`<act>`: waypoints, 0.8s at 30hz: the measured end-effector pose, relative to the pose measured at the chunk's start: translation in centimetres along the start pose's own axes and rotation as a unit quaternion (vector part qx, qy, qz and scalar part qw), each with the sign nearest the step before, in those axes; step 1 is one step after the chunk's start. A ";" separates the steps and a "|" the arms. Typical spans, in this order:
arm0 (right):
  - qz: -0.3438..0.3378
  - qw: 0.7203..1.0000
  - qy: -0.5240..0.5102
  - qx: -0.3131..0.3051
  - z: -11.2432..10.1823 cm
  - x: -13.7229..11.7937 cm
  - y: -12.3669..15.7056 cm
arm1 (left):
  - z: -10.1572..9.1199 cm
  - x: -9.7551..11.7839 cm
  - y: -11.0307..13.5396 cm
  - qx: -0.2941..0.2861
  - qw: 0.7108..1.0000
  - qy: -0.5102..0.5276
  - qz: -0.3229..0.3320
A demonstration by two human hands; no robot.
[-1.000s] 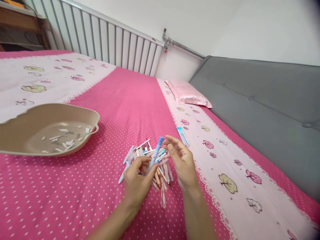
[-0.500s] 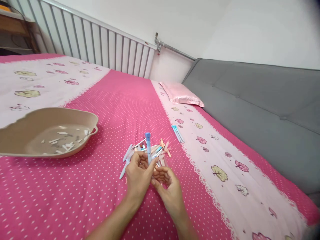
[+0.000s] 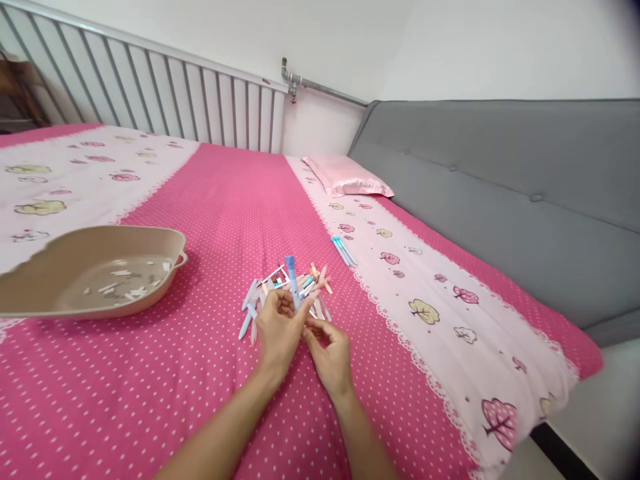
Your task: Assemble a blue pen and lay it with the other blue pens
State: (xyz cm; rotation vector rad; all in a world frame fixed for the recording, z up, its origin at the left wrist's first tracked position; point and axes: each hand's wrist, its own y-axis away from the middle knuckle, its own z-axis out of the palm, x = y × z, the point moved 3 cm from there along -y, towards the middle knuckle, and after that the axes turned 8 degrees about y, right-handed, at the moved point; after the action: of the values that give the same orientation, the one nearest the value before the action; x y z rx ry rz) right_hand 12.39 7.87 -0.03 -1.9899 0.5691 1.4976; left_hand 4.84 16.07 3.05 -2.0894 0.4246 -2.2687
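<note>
My left hand [image 3: 281, 328] is closed around a blue pen [image 3: 293, 280], which stands nearly upright with its darker blue end at the top. Close beside it, my right hand [image 3: 330, 350] has its thumb and fingertips pinched together at the pen's lower end. Whatever those right fingertips grip is hidden. Just beyond both hands lies a loose pile of pen parts [image 3: 321, 279] in white, peach, pink and blue. Pale blue barrels [image 3: 246, 323] lie at the pile's left side.
A beige basin [image 3: 100, 243] holding small white pieces stands on the left. Several blue pens [image 3: 344, 251] lie side by side right of the pile. Farther back are a pink pillow [image 3: 347, 177], a grey padded headboard [image 3: 490, 160] and a white radiator [image 3: 200, 100]. Dotted pink bedding [image 3: 200, 373] lies underneath.
My right fingers have closed from a looser curl into a pinch at the pen's lower end. My left hand still holds the pen. The view has swung slightly to the right.
</note>
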 end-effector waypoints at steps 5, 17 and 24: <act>-0.014 0.999 0.044 0.014 -0.1 0.2 0.3 | 0.5 -0.2 0.3 -0.006 1.000 0.007 0.014; -0.009 0.998 0.065 0.014 -1.1 1.4 0.8 | -1.6 2.4 -2.5 -0.097 0.990 0.101 0.035; -0.074 0.992 0.097 0.012 -1.2 0.8 1.0 | -2.2 2.5 -3.6 -0.116 0.980 0.159 -0.039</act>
State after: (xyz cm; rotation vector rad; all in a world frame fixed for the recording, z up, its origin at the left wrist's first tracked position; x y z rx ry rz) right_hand 12.77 6.33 -0.79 -2.1237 0.5030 1.2126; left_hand 3.00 19.40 6.12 -1.8595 0.6605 -2.7328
